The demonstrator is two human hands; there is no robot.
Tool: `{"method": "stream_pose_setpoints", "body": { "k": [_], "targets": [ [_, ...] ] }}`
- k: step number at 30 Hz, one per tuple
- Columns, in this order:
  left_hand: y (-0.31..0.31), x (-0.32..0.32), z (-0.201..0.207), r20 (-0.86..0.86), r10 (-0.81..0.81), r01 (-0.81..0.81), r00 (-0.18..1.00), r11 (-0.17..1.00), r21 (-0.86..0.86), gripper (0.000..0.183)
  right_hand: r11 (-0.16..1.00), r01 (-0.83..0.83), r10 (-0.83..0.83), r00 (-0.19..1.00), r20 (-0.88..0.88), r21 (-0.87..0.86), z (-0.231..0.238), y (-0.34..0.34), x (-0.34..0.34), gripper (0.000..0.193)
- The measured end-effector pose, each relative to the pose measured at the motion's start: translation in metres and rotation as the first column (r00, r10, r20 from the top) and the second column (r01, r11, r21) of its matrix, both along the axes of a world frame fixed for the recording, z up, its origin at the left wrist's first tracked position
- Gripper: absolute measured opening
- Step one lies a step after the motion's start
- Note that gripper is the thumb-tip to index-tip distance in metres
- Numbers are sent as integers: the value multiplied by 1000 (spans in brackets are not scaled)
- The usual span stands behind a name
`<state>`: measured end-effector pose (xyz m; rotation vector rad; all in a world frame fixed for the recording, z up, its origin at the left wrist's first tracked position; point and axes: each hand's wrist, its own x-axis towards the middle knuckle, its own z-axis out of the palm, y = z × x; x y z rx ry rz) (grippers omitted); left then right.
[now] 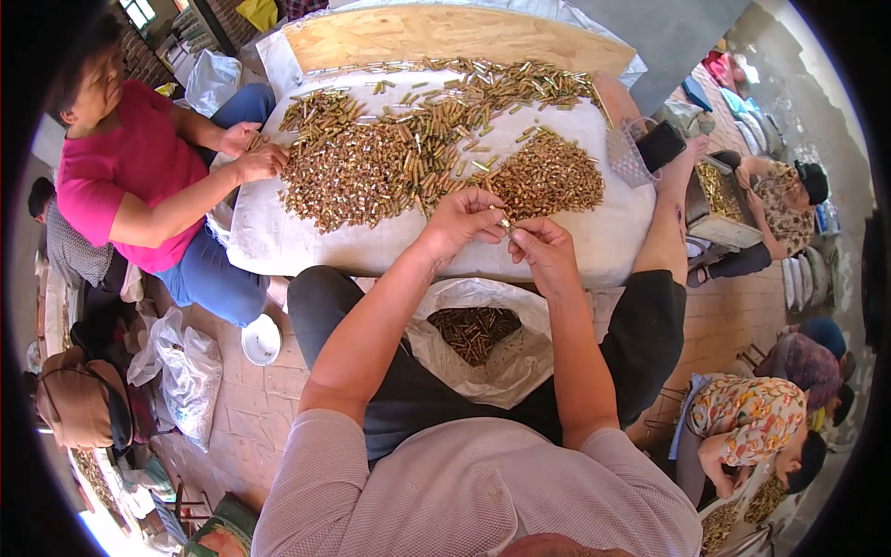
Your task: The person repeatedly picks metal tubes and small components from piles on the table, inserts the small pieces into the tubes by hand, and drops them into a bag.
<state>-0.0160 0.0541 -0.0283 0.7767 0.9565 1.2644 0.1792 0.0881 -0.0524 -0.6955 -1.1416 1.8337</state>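
Note:
My left hand point(461, 226) and my right hand point(546, 251) meet above the near edge of the white-covered table point(548, 263). Both are closed in pinches, fingertips together around a small brass-coloured metal piece point(505, 223); its exact kind is too small to tell. Just beyond them lie a heap of short coppery pieces point(552, 174) and longer brass-coloured metal tubes point(445, 130). A larger heap of short coppery pieces point(343, 176) spreads to the left. Between my legs, below my hands, an open white sack point(436, 348) holds dark, thin metal pieces point(473, 332).
A wooden board point(455, 35) stands along the table's far side. At the left, a co-worker in a pink shirt point(139, 158) handles pieces by the heap. A plastic basket point(631, 153) and a phone point(661, 146) are at the right. A white bowl point(261, 341) sits on the floor.

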Motion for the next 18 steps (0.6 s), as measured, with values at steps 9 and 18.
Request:
{"method": "stream_pose_setpoints", "body": {
  "k": [9,18],
  "targets": [
    [1,0,-4,-36,-13,13,999,1000,0,14,1000,17,-17,1000,9,-25,7,-3,-2,10],
    [3,0,-11,-130,-6,15,991,998,63,16,991,66,-85,981,174,113,9,-5,-4,6]
  ]
}}
